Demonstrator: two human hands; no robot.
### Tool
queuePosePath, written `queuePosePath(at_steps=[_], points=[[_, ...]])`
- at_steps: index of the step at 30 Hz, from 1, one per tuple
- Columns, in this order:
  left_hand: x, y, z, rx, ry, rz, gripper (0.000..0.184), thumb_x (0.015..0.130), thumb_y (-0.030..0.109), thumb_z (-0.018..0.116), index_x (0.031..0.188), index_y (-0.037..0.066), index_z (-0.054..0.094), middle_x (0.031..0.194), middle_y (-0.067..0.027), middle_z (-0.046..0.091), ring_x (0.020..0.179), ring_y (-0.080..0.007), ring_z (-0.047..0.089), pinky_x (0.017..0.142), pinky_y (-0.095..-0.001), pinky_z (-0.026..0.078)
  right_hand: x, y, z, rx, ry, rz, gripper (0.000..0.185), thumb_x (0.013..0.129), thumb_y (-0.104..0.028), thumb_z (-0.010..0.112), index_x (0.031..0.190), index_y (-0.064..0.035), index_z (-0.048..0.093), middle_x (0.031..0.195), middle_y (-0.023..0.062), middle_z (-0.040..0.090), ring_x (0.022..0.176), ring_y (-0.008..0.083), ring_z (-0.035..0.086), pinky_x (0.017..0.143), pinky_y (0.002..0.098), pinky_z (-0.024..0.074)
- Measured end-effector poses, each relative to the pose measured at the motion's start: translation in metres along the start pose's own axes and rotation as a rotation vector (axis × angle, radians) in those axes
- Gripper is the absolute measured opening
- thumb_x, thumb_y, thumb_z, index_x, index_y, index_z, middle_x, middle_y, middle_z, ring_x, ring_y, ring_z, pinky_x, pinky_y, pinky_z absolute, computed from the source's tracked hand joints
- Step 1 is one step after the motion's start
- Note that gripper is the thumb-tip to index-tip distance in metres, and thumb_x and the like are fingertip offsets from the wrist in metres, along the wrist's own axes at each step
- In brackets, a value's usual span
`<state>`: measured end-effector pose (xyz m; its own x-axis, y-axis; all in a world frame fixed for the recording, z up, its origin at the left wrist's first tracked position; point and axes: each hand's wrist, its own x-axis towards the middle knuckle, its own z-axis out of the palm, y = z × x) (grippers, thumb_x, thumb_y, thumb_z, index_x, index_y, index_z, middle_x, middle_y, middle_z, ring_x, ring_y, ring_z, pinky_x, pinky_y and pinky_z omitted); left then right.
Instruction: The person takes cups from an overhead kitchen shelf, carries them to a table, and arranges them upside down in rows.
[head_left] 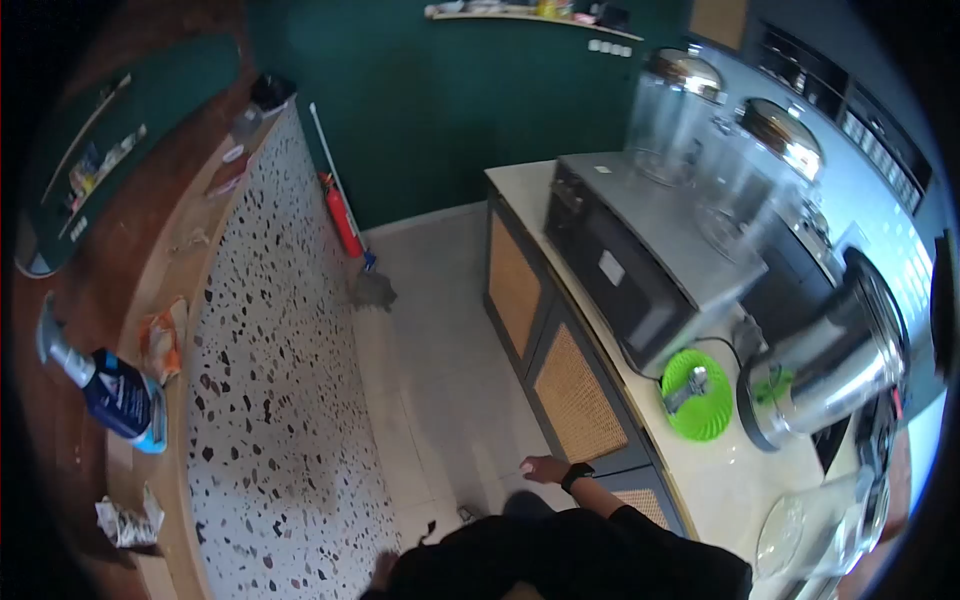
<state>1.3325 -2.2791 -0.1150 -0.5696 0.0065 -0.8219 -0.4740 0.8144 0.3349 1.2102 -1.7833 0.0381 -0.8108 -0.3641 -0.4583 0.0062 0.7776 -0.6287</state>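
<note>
My right hand [544,469] hangs low over the floor beside the rattan cabinet doors [580,400], a dark watch on its wrist. Its fingers look curled, with something small and pale at their tips that I cannot make out. At the bottom edge, close to the speckled partition [290,400], only a blurred bit of my left hand [383,570] shows, and its fingers are hidden. On the counter to the right, a green bowl [712,408] holds a grey metal item [690,388].
A microwave [625,275] with glass dispensers [672,125] on top and a steel urn [820,360] stand right. Left, a spray bottle [115,395] and crumpled wrappers [160,340] line the ledge. A fire extinguisher [343,215] and a mop [374,288] stand ahead.
</note>
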Motion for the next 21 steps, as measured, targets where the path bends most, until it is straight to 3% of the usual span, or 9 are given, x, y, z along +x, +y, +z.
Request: queuePosePath(at_steps=[3,5,7,10,12,14,16,18,21], points=[[0.116,0.037,-0.105,0.330,0.097,0.114,0.048,0.092,0.045,0.043,0.117,0.008,0.062,0.118,-0.0215,0.061,0.114,-0.0352,0.056,0.095,-0.0456,0.045,0.032,0.009,-0.033,0.044,0.193,0.036,0.033,0.087,-0.031,0.061,0.113,-0.0113,0.060,0.103,0.0137,0.067,0.093,0.0290,0.066,0.085,0.0384,0.0507],[0.091,0.175,-0.222,0.210,0.042,0.005,0.041,0.092,0.037,0.047,0.114,0.006,0.063,0.117,-0.0193,0.062,0.111,-0.0310,0.059,0.093,-0.0400,0.047,0.064,0.023,-0.055,0.093,0.264,0.127,0.032,0.086,-0.033,0.060,0.109,-0.0103,0.061,0.102,0.0142,0.067,0.094,0.0297,0.065,0.084,0.0392,0.0508],[0.160,0.226,-0.291,0.140,0.203,0.090,0.035,0.092,0.033,0.049,0.109,0.006,0.064,0.117,-0.0164,0.062,0.111,-0.0296,0.058,0.091,-0.0387,0.047,0.102,0.048,-0.067,0.060,0.286,0.145,0.031,0.086,-0.035,0.058,0.103,-0.0085,0.062,0.097,0.0151,0.066,0.092,0.0327,0.064,0.080,0.0418,0.0502],[0.275,0.260,-0.353,-0.163,0.509,0.478,0.030,0.091,0.030,0.051,0.104,0.008,0.066,0.113,-0.0143,0.064,0.107,-0.0289,0.060,0.088,-0.0384,0.048,0.177,0.084,-0.095,0.079,0.244,0.265,0.030,0.085,-0.037,0.057,0.095,-0.0087,0.064,0.095,0.0146,0.066,0.094,0.0362,0.062,0.080,0.0452,0.0482],[0.313,0.284,-0.386,0.253,0.555,0.553,0.029,0.090,0.029,0.052,0.105,0.009,0.066,0.113,-0.0136,0.064,0.106,-0.0294,0.059,0.089,-0.0396,0.048,0.241,0.092,-0.141,0.013,0.182,0.306,0.033,0.082,-0.037,0.062,0.104,-0.0121,0.064,0.101,0.0121,0.067,0.100,0.0327,0.062,0.087,0.0438,0.0477],[0.337,0.294,-0.393,-0.080,0.314,0.236,0.028,0.092,0.030,0.052,0.105,0.009,0.064,0.106,-0.0137,0.066,0.093,-0.0298,0.064,0.084,-0.0418,0.050,0.308,0.083,-0.191,-0.003,0.156,0.280,0.038,0.081,-0.038,0.064,0.110,-0.0128,0.063,0.107,0.0146,0.066,0.105,0.0340,0.060,0.092,0.0449,0.0464],[0.341,0.295,-0.415,-0.011,0.044,0.158,0.027,0.093,0.026,0.054,0.110,0.008,0.063,0.104,-0.0124,0.067,0.089,-0.0272,0.065,0.083,-0.0420,0.051,0.410,0.082,-0.244,-0.080,0.089,0.156,0.042,0.082,-0.038,0.062,0.113,-0.0103,0.061,0.112,0.0184,0.063,0.107,0.0379,0.059,0.094,0.0481,0.0454],[0.334,0.300,-0.444,-0.048,-0.014,0.107,0.026,0.092,0.026,0.053,0.109,0.008,0.063,0.104,-0.0125,0.067,0.088,-0.0272,0.065,0.081,-0.0419,0.051,0.472,0.020,-0.329,-0.006,0.188,0.157,0.040,0.085,-0.036,0.057,0.111,-0.0068,0.061,0.112,0.0187,0.063,0.105,0.0413,0.058,0.092,0.0499,0.0458],[0.357,0.320,-0.496,-0.122,0.011,0.034,0.026,0.092,0.026,0.053,0.108,0.007,0.063,0.103,-0.0126,0.067,0.087,-0.0272,0.065,0.080,-0.0417,0.051,0.585,-0.053,-0.434,-0.070,0.293,-0.274,0.037,0.086,-0.030,0.056,0.115,-0.0063,0.058,0.108,0.0198,0.063,0.101,0.0395,0.059,0.088,0.0488,0.0470]])
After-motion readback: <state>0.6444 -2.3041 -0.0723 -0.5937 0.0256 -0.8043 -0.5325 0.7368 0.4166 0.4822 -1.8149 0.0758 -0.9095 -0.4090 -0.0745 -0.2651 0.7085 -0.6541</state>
